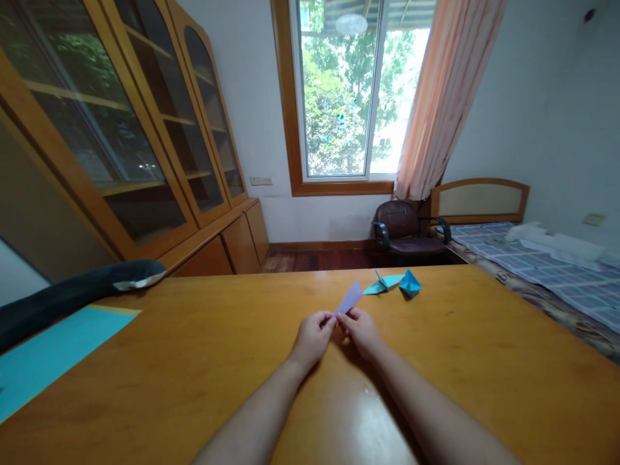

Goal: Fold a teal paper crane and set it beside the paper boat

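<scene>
Currently both my left hand (312, 336) and right hand (361, 330) pinch the lilac folded paper (349, 298) at its near end, tip angled up over the table (194, 349); teal origami pieces (397, 282) just beyond.

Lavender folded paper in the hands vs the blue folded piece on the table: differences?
The lavender paper is a long narrow flat point, pinched by both the left hand and right hand; the blue piece is squat, puffed into a solid shape, lying untouched on the table. Both are folded paper.
</scene>
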`<state>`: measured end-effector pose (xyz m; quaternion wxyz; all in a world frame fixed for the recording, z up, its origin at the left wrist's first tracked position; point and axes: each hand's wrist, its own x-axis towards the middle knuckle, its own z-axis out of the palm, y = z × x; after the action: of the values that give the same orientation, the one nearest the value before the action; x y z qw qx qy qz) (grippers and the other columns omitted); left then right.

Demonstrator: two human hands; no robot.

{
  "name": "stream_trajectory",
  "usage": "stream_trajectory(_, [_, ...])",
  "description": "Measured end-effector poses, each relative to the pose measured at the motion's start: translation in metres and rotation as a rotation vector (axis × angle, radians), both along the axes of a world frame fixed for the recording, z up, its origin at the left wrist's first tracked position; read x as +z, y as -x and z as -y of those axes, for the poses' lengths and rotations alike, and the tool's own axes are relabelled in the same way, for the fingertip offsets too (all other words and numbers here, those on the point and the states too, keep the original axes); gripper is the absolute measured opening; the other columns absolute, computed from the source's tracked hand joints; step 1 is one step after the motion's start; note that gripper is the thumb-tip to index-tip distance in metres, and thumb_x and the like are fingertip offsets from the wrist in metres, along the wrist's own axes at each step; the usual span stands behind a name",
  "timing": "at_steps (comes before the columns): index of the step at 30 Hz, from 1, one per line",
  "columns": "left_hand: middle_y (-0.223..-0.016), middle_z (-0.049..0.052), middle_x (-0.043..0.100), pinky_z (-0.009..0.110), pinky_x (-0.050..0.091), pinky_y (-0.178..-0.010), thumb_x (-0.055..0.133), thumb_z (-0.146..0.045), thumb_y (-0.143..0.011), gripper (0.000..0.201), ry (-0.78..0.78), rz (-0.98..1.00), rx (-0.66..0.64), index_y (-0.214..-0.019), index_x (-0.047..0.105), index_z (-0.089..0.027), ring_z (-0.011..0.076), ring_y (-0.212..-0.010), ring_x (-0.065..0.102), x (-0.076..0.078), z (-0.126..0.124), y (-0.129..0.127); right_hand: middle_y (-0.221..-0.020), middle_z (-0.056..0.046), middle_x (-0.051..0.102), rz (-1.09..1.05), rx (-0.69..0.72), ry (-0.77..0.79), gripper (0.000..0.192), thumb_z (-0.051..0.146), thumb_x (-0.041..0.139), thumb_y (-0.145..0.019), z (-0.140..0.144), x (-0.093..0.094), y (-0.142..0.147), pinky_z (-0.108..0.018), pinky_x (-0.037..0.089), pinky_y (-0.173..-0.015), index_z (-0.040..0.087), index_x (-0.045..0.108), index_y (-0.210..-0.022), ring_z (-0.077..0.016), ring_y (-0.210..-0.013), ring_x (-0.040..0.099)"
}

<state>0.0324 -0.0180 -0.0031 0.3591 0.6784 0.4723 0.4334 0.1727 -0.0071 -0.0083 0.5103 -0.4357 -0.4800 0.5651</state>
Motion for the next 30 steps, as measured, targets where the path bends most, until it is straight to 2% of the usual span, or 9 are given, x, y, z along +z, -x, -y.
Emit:
stream_trajectory(5, [-0.066, 0.0, 0.062, 0.022, 0.038, -0.056, 0.045, -0.042, -0.089, 0.036, 0.05, -0.087, -0.039, -0.082, 0.066, -0.014, 0.0125, -0.058, 0.052, -0.005, 0.0, -0.001, -0.045, 0.008, 0.042, -0.072, -0.02, 0.073, 0.037, 0.05, 0.071, -0.062, -0.002, -0.006, -0.003, -0.022, 0.023, -0.042, 0.017, 0.053, -0.061, -0.0067, -0.041, 0.033])
stream_trajectory(9, [-0.063, 0.0, 0.06, 0.023, 0.035, -0.055, 0.043, -0.042, -0.09, 0.038, 0.048, -0.18, -0.04, -0.077, 0.065, -0.014, 0.0126, -0.059, 0.05, -0.006, 0.0, 0.003, -0.044, 0.009, 0.041, -0.17, -0.071, 0.081, 0.038, 0.05, 0.072, -0.061, -0.008, -0.01, -0.008, -0.022, 0.019, -0.041, 0.018, 0.051, -0.061, -0.0062, -0.04, 0.03])
stream_trajectory(15, [-0.06, -0.001, 0.057, 0.023, 0.031, -0.054, 0.041, -0.041, -0.089, 0.039, 0.027, -0.259, -0.009, -0.07, 0.062, -0.015, 0.0129, -0.058, 0.049, -0.008, -0.002, 0.006, -0.053, 0.004, 0.052, -0.327, -0.186, 0.044, 0.042, 0.049, 0.081, -0.052, -0.015, -0.007, -0.016, -0.021, 0.03, -0.048, 0.017, 0.054, -0.06, -0.0079, -0.049, 0.041])
stream_trajectory(30, [-0.057, -0.002, 0.053, 0.023, 0.026, -0.053, 0.044, -0.042, -0.088, 0.039, -0.027, -0.239, 0.051, -0.063, 0.058, -0.015, 0.0121, -0.056, 0.046, -0.012, -0.004, 0.007, -0.055, 0.003, 0.054, -0.408, -0.187, 0.044, 0.039, 0.045, 0.084, -0.052, -0.017, -0.01, -0.017, -0.023, 0.034, -0.051, 0.018, 0.057, -0.06, -0.0095, -0.052, 0.045])
